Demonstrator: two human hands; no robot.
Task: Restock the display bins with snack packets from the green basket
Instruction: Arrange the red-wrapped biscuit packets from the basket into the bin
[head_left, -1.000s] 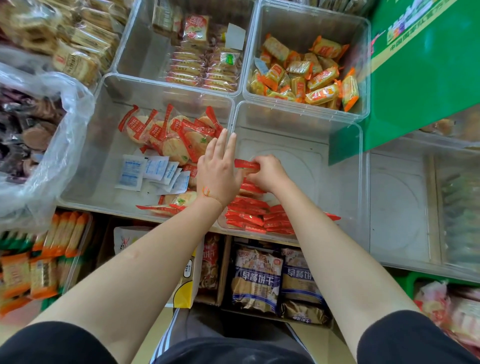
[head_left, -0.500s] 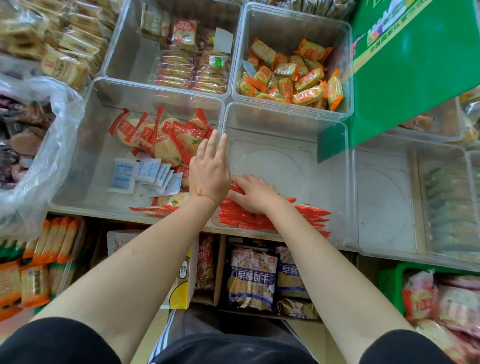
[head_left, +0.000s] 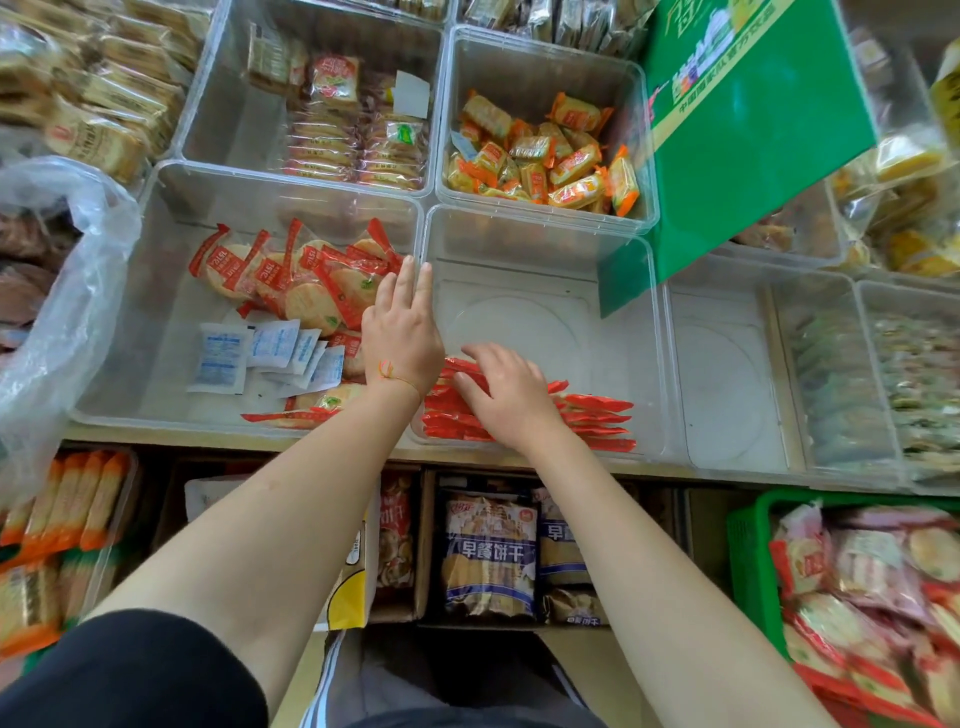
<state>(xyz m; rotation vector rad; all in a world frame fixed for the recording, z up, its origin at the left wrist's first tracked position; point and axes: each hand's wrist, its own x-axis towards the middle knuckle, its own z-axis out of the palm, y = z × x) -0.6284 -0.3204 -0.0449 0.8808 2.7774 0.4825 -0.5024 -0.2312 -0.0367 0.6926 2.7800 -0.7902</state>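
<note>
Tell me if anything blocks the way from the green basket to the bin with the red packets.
Nothing visible does. The green basket sits low on the right, and the clear bin is open-topped, its far half bare. The right hand rests on the red packets; the left hand lies along the bin's left wall.

Packets (head_left: 524, 415) in bin (head_left: 545, 244) — basket (head_left: 740, 551) lower right, perhaps below.

The green basket (head_left: 748, 561) is cut off by the right edge, its packets blurred.
</note>
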